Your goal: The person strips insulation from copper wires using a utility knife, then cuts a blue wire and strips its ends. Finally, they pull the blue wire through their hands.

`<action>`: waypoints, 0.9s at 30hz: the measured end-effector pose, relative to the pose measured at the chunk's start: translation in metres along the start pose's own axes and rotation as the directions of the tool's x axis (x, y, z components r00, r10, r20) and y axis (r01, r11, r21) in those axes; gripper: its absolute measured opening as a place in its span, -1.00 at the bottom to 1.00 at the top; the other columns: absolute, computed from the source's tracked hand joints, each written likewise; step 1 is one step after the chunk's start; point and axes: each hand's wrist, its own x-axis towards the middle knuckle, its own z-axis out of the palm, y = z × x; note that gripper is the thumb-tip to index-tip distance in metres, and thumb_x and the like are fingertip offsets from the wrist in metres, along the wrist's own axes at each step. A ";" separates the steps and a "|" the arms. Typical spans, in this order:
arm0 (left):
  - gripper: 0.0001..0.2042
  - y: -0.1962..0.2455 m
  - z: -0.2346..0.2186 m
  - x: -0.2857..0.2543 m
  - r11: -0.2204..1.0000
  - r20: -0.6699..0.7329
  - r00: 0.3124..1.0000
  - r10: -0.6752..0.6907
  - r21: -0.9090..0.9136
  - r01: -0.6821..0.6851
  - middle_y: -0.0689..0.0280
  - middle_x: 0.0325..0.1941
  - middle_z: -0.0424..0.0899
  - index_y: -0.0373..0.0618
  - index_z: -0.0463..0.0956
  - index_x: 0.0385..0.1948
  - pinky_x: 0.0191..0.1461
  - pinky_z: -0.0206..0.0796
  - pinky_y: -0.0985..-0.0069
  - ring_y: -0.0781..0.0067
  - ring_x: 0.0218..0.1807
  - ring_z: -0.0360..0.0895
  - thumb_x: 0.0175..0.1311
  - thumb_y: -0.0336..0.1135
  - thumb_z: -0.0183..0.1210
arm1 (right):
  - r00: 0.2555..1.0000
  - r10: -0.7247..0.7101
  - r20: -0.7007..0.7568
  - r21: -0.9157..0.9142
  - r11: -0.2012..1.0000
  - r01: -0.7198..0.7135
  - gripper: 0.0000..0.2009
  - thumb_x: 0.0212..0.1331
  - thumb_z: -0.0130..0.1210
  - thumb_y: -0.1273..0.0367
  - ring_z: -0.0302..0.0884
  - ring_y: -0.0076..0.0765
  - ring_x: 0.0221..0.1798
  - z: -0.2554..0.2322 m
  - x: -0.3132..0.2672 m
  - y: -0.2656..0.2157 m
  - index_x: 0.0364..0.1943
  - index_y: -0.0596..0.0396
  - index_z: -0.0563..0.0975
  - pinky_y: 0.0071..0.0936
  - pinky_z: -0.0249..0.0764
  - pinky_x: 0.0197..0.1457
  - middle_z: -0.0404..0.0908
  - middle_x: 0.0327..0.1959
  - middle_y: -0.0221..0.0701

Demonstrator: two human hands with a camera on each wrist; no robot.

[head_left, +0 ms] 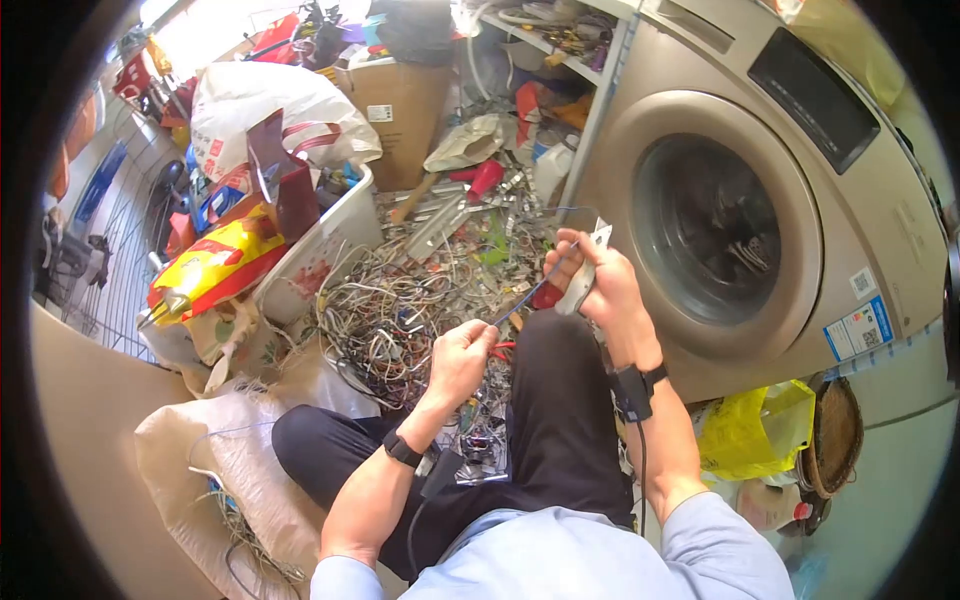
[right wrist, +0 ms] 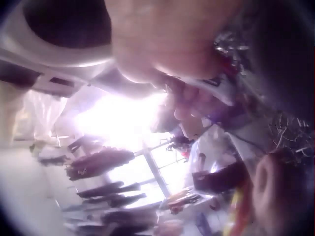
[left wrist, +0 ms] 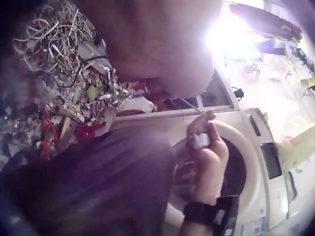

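Note:
In the head view my left hand (head_left: 460, 362) pinches a thin dark blue cable (head_left: 530, 292) between thumb and fingers, above the knees. The cable runs up and right, taut, to my right hand (head_left: 604, 286). That hand's curled fingers grip a white-handled tool (head_left: 577, 290) with a pale pointed end beyond the index finger. The cable meets the right hand at its fingertips, and a thin loose end shows past them. From the left wrist, the white handle (left wrist: 201, 141) shows in the right palm; the left hand (left wrist: 157, 49) looms close and blurred.
A heap of tangled wires (head_left: 385, 330) covers the floor ahead. The washing machine (head_left: 740, 200) stands close at right. A white bin (head_left: 320, 240) full of bags is at left, beside a woven sack (head_left: 200, 470). A yellow bag (head_left: 755, 430) lies near the right elbow.

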 end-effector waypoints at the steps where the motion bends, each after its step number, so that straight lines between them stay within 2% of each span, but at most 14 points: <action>1: -0.71 -0.005 0.004 0.005 1.000 0.037 0.999 -0.031 -0.001 0.031 0.40 -0.49 0.61 -0.28 0.66 -0.33 -0.26 0.31 0.49 0.64 -0.38 0.42 0.44 -0.19 0.19 | 0.999 -0.022 -0.044 0.008 1.000 0.023 -0.71 0.54 0.03 0.28 0.70 -0.14 -0.16 0.001 0.004 -0.006 0.05 0.27 0.54 -0.11 0.68 0.01 0.66 -0.27 -0.32; 4: -0.70 -0.024 0.016 0.022 0.995 0.035 0.994 -0.100 -0.016 0.101 0.40 -0.48 0.63 -0.30 0.67 -0.30 -0.25 0.32 0.50 0.63 -0.38 0.44 0.43 -0.17 0.20 | 0.999 -0.025 -0.027 -0.011 1.000 0.025 -0.70 0.57 -0.01 0.27 0.66 -0.24 -0.24 -0.038 0.031 -0.006 0.02 0.28 0.56 -0.15 0.69 -0.05 0.62 -0.32 -0.36; 5: -0.69 -0.036 0.023 0.028 0.987 0.071 0.991 -0.113 -0.109 0.120 0.41 -0.46 0.64 -0.32 0.67 -0.28 -0.25 0.32 0.51 0.64 -0.37 0.45 0.43 -0.17 0.19 | 0.986 -0.029 -0.164 -0.058 0.998 0.020 -0.70 0.58 -0.03 0.27 0.59 -0.35 -0.34 -0.044 0.036 -0.002 0.02 0.28 0.54 -0.23 0.66 -0.17 0.57 -0.37 -0.39; 8: -0.67 -0.070 0.031 0.031 0.992 0.124 0.985 -0.122 -0.015 0.125 0.42 -0.43 0.67 -0.32 0.68 -0.26 -0.24 0.32 0.52 0.64 -0.36 0.46 0.43 -0.14 0.20 | 0.979 0.020 -0.202 -0.051 0.998 -0.031 -0.71 0.58 -0.03 0.27 0.50 -0.42 -0.41 -0.080 0.041 0.007 0.03 0.28 0.53 -0.32 0.60 -0.27 0.53 -0.38 -0.42; 10: -0.66 -0.102 0.029 0.017 0.954 0.249 0.933 -0.260 -0.082 0.288 0.45 -0.39 0.69 -0.29 0.73 -0.17 -0.28 0.28 0.56 0.65 -0.37 0.46 0.44 -0.14 0.19 | 0.981 -0.023 -0.192 -0.020 1.000 0.020 -0.70 0.58 -0.03 0.26 0.27 -0.53 -0.50 -0.091 0.023 0.008 0.03 0.29 0.51 -0.43 0.37 -0.41 0.39 -0.46 -0.49; 12: -0.70 -0.085 0.014 -0.010 0.900 0.271 0.887 -0.375 -0.124 0.418 0.47 -0.45 0.63 -0.23 0.71 -0.26 -0.34 0.22 0.57 0.66 -0.43 0.40 0.49 -0.15 0.16 | 0.974 -0.066 -0.217 -0.064 0.997 0.053 -0.69 0.59 -0.04 0.25 0.18 -0.55 -0.52 -0.092 -0.005 0.006 0.03 0.28 0.51 -0.45 0.26 -0.44 0.32 -0.50 -0.53; 14: -0.67 -0.071 -0.005 -0.025 0.809 0.395 0.798 -0.455 -0.191 0.556 0.54 -0.49 0.54 -0.15 0.66 -0.37 -0.44 0.10 0.57 0.69 -0.51 0.32 0.48 -0.07 0.18 | 0.969 -0.104 -0.222 -0.114 0.990 0.080 -0.69 0.60 -0.05 0.24 0.15 -0.56 -0.54 -0.093 -0.034 0.010 0.01 0.26 0.51 -0.46 0.23 -0.45 0.29 -0.52 -0.54; 15: -0.69 -0.068 -0.008 -0.033 0.810 0.403 0.815 -0.417 -0.243 0.534 0.58 -0.55 0.45 -0.08 0.62 -0.40 -0.46 -0.02 0.64 0.77 -0.53 0.22 0.52 -0.09 0.16 | 0.963 -0.139 -0.229 -0.169 0.980 0.102 -0.70 0.60 -0.05 0.23 0.11 -0.57 -0.55 -0.093 -0.044 0.010 -0.02 0.25 0.51 -0.46 0.20 -0.45 0.26 -0.54 -0.56; 16: -0.66 -0.054 -0.011 -0.042 0.801 0.354 0.807 -0.473 -0.209 0.562 0.58 -0.55 0.44 -0.09 0.60 -0.46 -0.44 0.00 0.61 0.75 -0.52 0.21 0.53 -0.10 0.16 | 0.964 -0.138 -0.226 -0.166 0.981 0.102 -0.70 0.60 -0.05 0.23 0.11 -0.57 -0.55 -0.096 -0.051 0.009 -0.02 0.25 0.51 -0.46 0.20 -0.45 0.26 -0.54 -0.56; 18: -0.63 -0.051 -0.010 -0.060 0.796 0.264 0.841 -0.473 -0.280 0.536 0.59 -0.56 0.40 -0.09 0.56 -0.52 -0.41 0.01 0.60 0.73 -0.52 0.18 0.53 -0.09 0.16 | 0.959 -0.232 -0.163 -0.193 0.961 0.200 -0.70 0.59 -0.01 0.20 0.07 -0.58 -0.58 -0.104 -0.067 0.007 -0.10 0.20 0.52 -0.47 0.18 -0.45 0.19 -0.60 -0.60; 19: -0.65 -0.071 -0.004 -0.069 0.823 0.239 0.871 -0.430 -0.293 0.487 0.57 -0.60 0.41 0.02 0.54 -0.52 -0.57 -0.05 0.61 0.72 -0.63 0.18 0.49 -0.03 0.19 | 0.953 -0.241 -0.182 -0.221 0.955 0.200 -0.69 0.56 0.03 0.17 0.03 -0.59 -0.61 -0.096 -0.074 0.006 -0.18 0.17 0.51 -0.45 0.16 -0.47 0.13 -0.64 -0.62; 20: -0.64 -0.065 0.004 -0.078 0.834 0.191 0.878 -0.438 -0.278 0.477 0.57 -0.61 0.37 0.04 0.50 -0.55 -0.58 -0.07 0.61 0.71 -0.65 0.15 0.50 -0.03 0.17 | 0.954 -0.244 -0.174 -0.219 0.954 0.204 -0.69 0.56 0.03 0.17 0.03 -0.59 -0.61 -0.097 -0.075 0.010 -0.18 0.17 0.51 -0.45 0.16 -0.47 0.13 -0.64 -0.62; 24: -0.62 -0.047 0.013 -0.106 0.715 0.238 0.847 -0.475 -0.457 0.529 0.57 -0.65 0.30 0.07 0.39 -0.58 -0.64 -0.07 0.59 0.69 -0.71 0.12 0.52 -0.08 0.16 | 0.928 -0.253 -0.273 -0.276 0.945 0.176 -0.72 0.55 0.08 0.22 0.07 -0.60 -0.62 -0.087 -0.102 0.041 -0.25 0.15 0.51 -0.47 0.21 -0.46 0.15 -0.65 -0.64; 27: -0.64 -0.046 0.008 -0.136 0.534 0.320 0.791 -0.522 -0.601 0.595 0.57 -0.66 0.26 0.06 0.36 -0.55 -0.65 -0.10 0.58 0.69 -0.72 0.08 0.53 -0.10 0.16 | 0.935 -0.285 -0.212 -0.383 0.904 0.189 -0.73 0.53 0.10 0.25 0.07 -0.64 -0.61 -0.091 -0.112 0.052 -0.29 0.15 0.53 -0.52 0.19 -0.46 0.21 -0.64 -0.65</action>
